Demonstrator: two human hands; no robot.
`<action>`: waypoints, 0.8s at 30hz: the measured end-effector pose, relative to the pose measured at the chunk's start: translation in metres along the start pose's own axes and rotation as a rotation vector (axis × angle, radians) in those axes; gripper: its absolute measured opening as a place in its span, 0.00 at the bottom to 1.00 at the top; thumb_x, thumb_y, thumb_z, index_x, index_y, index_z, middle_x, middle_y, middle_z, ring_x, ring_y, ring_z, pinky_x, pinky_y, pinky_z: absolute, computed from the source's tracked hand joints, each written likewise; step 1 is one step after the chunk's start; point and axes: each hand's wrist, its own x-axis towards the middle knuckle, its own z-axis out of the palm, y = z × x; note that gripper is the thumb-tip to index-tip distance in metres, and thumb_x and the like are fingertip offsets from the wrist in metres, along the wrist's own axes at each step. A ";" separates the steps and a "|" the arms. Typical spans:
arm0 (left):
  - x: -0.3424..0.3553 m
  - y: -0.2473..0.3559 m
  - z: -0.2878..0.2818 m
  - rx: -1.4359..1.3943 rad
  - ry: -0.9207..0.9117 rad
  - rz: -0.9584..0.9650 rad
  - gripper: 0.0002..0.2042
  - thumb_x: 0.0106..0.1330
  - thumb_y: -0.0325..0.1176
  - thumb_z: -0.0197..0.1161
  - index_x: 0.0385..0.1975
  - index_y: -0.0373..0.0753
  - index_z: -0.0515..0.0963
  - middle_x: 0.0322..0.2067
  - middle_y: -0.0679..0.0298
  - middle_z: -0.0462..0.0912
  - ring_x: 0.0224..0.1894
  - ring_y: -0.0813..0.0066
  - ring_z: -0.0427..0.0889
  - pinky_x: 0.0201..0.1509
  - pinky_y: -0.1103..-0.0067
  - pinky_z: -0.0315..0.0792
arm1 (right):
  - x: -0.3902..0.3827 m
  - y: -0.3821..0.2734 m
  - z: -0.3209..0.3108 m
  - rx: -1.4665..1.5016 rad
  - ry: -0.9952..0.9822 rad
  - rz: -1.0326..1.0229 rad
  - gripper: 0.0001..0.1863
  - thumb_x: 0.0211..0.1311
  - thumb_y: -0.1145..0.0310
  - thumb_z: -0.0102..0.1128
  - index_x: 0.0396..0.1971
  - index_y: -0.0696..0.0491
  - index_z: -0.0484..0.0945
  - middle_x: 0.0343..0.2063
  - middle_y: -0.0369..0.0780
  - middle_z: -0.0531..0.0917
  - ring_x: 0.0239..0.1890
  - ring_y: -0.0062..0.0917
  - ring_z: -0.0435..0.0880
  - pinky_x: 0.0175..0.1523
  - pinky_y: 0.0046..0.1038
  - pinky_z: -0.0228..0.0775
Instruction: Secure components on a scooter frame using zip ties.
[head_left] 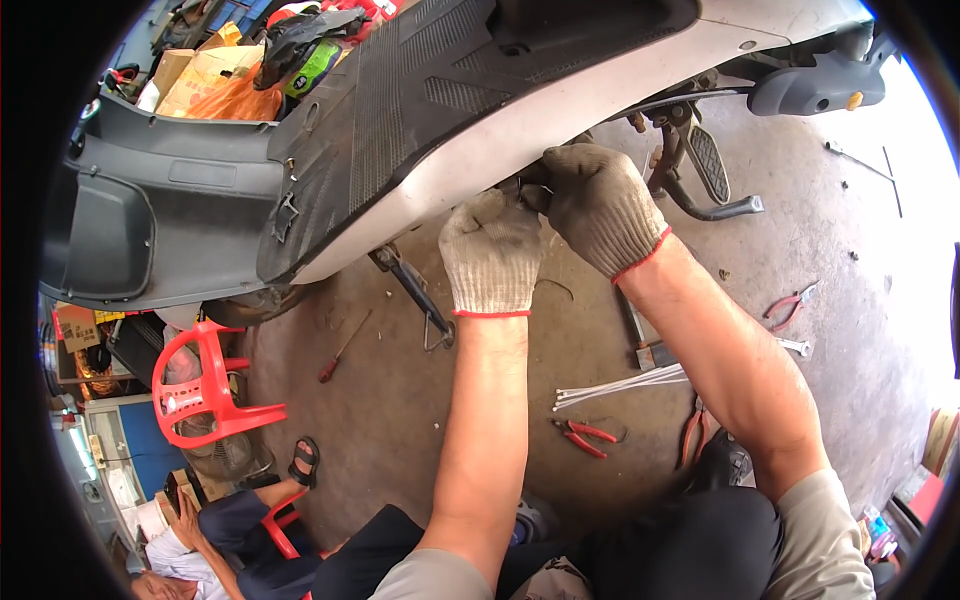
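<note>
A scooter with a dark footboard [400, 110] and a white lower side panel [480, 150] spans the upper part of the view. Both my hands wear grey knit gloves with red cuffs and meet at the panel's lower edge. My left hand [490, 250] has its fingers curled closed just below that edge. Beside it, my right hand [600, 205] is closed too, its fingertips touching or nearly touching the left ones at a small dark part. What the fingers hold is hidden by the gloves and the panel. A side stand [415, 290] hangs left of my left hand.
On the concrete floor lie a screwdriver [345, 348], red-handled pliers [585, 437], more pliers [695, 430], white cable ties [620, 387] and a hammer [645, 350]. A foot pedal [707, 165] juts out at right. A red chair [205, 390] and a seated person [220, 540] are at left.
</note>
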 end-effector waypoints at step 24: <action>0.005 -0.005 0.012 -0.060 0.191 0.147 0.19 0.57 0.26 0.49 0.47 0.30 0.78 0.43 0.50 0.81 0.46 0.55 0.80 0.57 0.58 0.71 | -0.007 -0.018 -0.004 0.054 0.035 -0.070 0.17 0.62 0.77 0.46 0.51 0.61 0.70 0.43 0.46 0.81 0.42 0.35 0.82 0.49 0.35 0.72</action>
